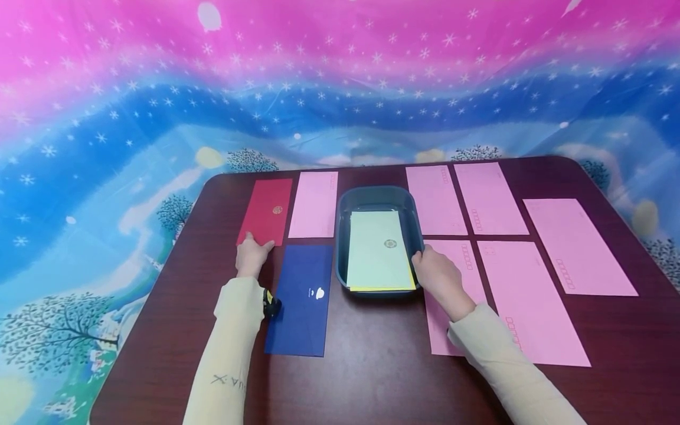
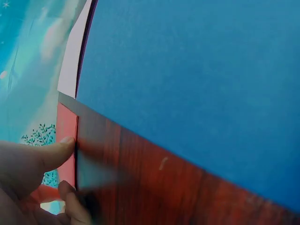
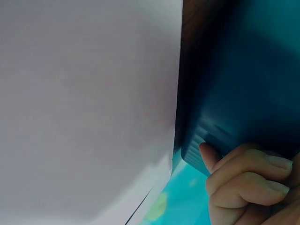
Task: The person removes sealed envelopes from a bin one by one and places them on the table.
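Observation:
My left hand [image 1: 254, 255] is at the near edge of a red envelope [image 1: 268, 206] lying flat, thumb and fingers spread apart. The left wrist view has the thumb on the red envelope's edge [image 2: 68, 164], with bent fingers lower along it. A dark blue envelope [image 1: 303, 295] lies beside that wrist. My right hand [image 1: 438, 276] grips the right rim of a dark plastic tub [image 1: 378, 193], its fingers curled in the right wrist view. Inside the tub rests a pale green envelope [image 1: 374, 251], a yellow edge [image 1: 382, 289] showing beneath.
One pink envelope [image 1: 313, 203] lies left of the tub, and several more pink envelopes [image 1: 579, 248] are spread to its right, one partly under my right forearm. All sit on a dark wooden table [image 1: 366, 366]. A patterned cloth [image 1: 340, 106] hangs behind.

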Action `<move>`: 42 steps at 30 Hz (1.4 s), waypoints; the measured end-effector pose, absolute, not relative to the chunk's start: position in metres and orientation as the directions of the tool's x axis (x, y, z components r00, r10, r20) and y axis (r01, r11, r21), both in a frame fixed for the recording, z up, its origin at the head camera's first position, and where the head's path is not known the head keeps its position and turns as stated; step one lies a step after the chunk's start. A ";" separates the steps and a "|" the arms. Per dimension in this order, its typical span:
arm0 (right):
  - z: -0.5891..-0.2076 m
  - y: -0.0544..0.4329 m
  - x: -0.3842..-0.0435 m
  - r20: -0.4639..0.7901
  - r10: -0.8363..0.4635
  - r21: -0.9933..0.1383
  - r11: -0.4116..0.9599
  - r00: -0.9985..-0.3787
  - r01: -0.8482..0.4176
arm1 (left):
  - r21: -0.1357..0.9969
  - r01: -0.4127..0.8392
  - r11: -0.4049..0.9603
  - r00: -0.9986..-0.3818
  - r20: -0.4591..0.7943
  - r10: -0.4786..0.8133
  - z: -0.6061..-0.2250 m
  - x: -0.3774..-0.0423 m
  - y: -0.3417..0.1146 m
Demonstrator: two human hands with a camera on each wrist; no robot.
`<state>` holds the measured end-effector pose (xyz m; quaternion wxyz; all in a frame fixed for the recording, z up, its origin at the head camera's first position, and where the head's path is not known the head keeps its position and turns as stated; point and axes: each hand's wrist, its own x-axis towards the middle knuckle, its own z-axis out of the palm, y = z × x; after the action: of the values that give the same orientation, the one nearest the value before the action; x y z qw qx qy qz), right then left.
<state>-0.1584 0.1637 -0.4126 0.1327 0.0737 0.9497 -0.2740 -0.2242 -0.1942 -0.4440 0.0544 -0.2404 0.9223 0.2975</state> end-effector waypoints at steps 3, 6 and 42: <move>-0.413 0.164 -0.158 -0.292 0.066 -0.505 0.837 -0.954 0.212 | 0.486 -0.481 0.730 -0.876 -0.261 -0.404 -0.443 -0.225 -0.192; -0.413 0.164 -0.158 -0.288 0.061 -0.508 0.836 -0.956 0.207 | 0.470 -0.486 0.737 -0.874 -0.276 -0.400 -0.442 -0.226 -0.190; -0.413 0.164 -0.157 -0.273 0.056 -0.500 0.844 -0.960 0.192 | 0.494 -0.209 0.844 -0.973 -0.023 -0.228 -0.404 -0.202 -0.124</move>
<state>-0.1574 0.1643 -0.4132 0.1250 0.0653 0.9521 -0.2712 -0.2019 -0.1243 -0.4039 -0.0181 -0.1139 0.9601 0.2549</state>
